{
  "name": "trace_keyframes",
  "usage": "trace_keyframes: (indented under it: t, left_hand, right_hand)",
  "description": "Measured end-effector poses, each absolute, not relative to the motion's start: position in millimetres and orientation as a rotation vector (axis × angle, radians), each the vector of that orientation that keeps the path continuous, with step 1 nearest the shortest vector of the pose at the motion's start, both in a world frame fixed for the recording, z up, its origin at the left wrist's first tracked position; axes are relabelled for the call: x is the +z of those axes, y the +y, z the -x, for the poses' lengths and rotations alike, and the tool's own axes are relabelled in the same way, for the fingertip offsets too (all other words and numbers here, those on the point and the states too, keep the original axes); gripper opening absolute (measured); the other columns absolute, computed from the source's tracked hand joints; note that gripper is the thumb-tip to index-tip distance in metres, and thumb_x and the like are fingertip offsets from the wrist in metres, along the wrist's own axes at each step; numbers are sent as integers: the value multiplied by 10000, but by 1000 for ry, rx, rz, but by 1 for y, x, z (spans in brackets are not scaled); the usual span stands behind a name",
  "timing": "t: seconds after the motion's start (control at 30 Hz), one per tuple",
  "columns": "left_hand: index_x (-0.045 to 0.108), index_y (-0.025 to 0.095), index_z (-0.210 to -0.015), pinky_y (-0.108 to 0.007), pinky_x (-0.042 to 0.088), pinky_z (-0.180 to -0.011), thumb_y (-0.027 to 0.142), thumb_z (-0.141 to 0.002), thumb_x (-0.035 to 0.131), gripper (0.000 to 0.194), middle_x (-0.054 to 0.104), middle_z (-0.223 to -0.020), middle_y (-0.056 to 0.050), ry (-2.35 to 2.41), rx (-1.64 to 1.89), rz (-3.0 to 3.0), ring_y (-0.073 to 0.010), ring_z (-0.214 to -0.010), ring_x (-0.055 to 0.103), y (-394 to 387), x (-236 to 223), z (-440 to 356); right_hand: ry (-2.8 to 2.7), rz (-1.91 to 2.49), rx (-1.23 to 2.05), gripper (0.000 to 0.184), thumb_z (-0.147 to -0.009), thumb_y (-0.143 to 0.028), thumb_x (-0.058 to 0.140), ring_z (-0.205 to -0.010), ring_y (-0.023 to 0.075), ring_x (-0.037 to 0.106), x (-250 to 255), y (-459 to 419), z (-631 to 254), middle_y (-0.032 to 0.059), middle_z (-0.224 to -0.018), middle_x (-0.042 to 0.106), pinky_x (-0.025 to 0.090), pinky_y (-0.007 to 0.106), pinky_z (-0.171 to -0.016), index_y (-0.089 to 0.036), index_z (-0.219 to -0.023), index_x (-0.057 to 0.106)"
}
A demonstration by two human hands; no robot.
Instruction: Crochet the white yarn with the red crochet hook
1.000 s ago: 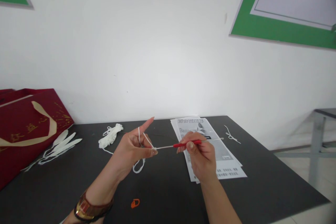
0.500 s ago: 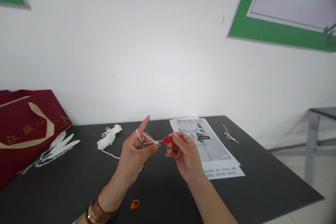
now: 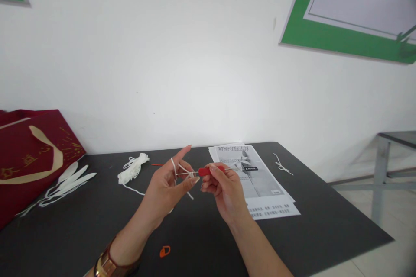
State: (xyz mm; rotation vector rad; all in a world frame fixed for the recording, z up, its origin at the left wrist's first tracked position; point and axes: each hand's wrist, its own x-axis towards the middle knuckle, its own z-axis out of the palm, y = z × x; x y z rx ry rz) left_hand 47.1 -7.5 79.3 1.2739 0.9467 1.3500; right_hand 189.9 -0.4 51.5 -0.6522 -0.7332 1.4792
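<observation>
My right hand [image 3: 224,186] is closed around the red handle of a crochet hook [image 3: 204,171], whose thin metal shaft points left. With thumb and fingers, my left hand [image 3: 169,188] pinches white yarn [image 3: 191,175] beside the hook's shaft. Its index finger stretches up, and a strand of the yarn runs over it. A short loose yarn end hangs below the pinch. The hook's tip lies among the yarn near the left fingers; its exact hold on the loop is too small to tell. Further back on the table lies a white yarn skein [image 3: 133,169], its strand trailing toward my left hand.
Printed sheets [image 3: 276,207] lie behind my right hand on the black table [image 3: 312,225]. An orange stitch marker [image 3: 164,251] is near the front. White crocheted petals [image 3: 71,184] rest beside a dark red bag [image 3: 35,160] at left. A small yarn piece [image 3: 282,165] lies right.
The left index finger has tilted further right, and the pinched yarn has turned so that a loose end now shows below it. The view has shifted slightly.
</observation>
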Motion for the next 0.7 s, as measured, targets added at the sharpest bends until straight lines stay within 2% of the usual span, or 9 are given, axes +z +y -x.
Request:
trace_keyframes:
  t: [0.23,0.5,0.7]
  left_hand:
    - [469,252,-1325,-216,415,-617,207,-684,714,688,538,-668,41,974,1344,-1288,-109,-642,493,-5,75,-44]
    - [496,241,-1307,-220,417,-608,190,-658,724,690,540,-672,35,982,1385,-1311,-110,-638,490,-5,75,-45]
    - [440,258,-1344,-207,386,-577,187,-688,706,711,482,-667,51,969,1357,-1344,-99,-635,448,-5,74,-45]
  right_hand:
    - [-727,636,1520,195,-729,-301,711,-437,101,619,51,-1,-190,15,-566,688,546,189,-450,-127,-786,643]
    - [-642,653,1589,210,-701,-296,732,-433,97,614,52,0,-191,21,-575,692,553,180,-435,-116,-776,653]
    - [-572,644,1670,176,-696,-244,725,-433,87,607,52,2,-192,12,-575,685,560,173,-436,-105,-784,662]
